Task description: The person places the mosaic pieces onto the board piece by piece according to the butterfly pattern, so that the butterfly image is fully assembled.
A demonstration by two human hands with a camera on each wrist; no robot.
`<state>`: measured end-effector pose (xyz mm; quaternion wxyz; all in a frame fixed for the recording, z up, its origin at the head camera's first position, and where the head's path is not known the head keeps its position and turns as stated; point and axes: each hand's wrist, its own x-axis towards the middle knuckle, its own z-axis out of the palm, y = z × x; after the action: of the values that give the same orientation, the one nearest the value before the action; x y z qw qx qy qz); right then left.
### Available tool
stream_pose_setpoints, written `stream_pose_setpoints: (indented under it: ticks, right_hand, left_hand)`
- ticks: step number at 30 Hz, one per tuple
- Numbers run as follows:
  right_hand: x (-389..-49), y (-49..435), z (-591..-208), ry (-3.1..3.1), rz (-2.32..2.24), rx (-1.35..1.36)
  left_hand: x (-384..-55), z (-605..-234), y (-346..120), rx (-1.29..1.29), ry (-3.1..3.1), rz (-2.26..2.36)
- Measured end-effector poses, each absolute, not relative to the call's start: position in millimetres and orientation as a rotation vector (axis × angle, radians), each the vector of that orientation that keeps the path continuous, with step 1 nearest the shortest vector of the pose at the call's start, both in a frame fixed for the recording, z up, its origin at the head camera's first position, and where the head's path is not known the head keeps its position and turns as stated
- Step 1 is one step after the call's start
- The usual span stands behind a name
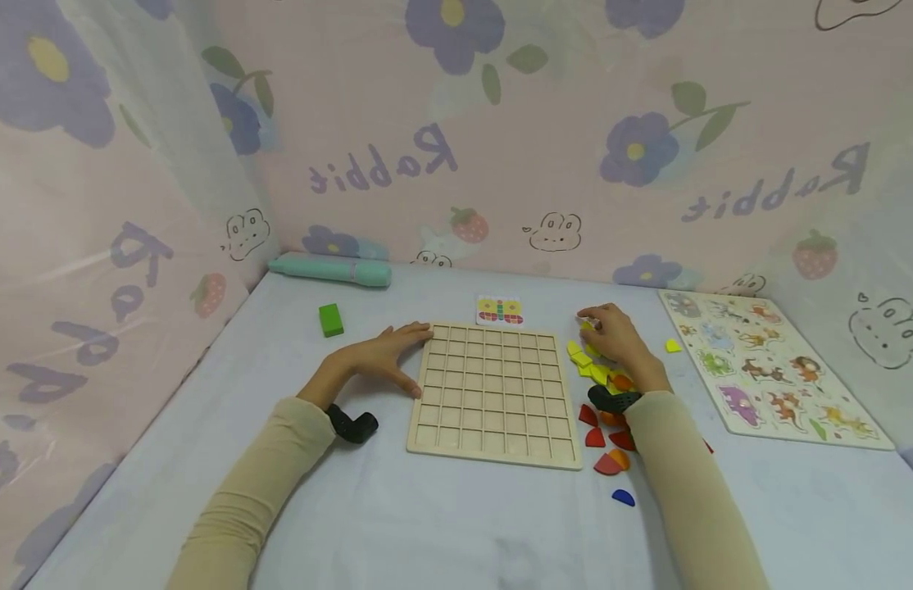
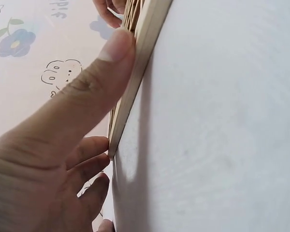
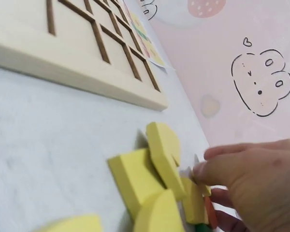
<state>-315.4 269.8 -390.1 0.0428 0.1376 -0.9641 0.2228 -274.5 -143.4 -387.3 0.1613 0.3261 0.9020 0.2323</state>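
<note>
The left hand [image 1: 383, 356] rests at the left edge of a wooden grid board [image 1: 493, 393], its thumb and fingertips touching the rim, the fingers spread and relaxed; its grip is not wrapped round anything. The board lies flat on the tabletop [image 1: 442, 524], between the two hands, its square compartments all bare.

The right hand [image 1: 617, 338] is beyond the board's right side, bent down among the yellow pieces [image 1: 580, 358] — thumb and fingers are close to a few of them, though I cannot tell whether the grip pinches one. In the right wrist view, an orange piece [image 3: 210, 212] and a bit of green show just under that hand.

Nearer the person, red pieces [image 1: 594, 438] lie scattered beside the board, with a blue half-round piece [image 1: 623, 497] nearest of all. A printed card [image 1: 500, 310] with a butterfly pattern sits just past the board's far edge. Farther out are a green block [image 1: 331, 319], a teal tube [image 1: 331, 269] and — at right — an animal puzzle [image 1: 766, 373].
</note>
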Motion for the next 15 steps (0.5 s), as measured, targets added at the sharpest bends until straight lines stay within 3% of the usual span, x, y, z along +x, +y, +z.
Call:
stream_pose_setpoints:
  ticks: [6, 15]
  right_hand:
    - [-317, 277, -391, -2.972, 0.739, 0.58]
    - [-316, 283, -387, -2.975, 0.731, 0.578]
  left_hand:
    - [-274, -388, -144, 0.929, 2.573, 0.675]
    - [-275, -391, -143, 0.938, 2.574, 0.674]
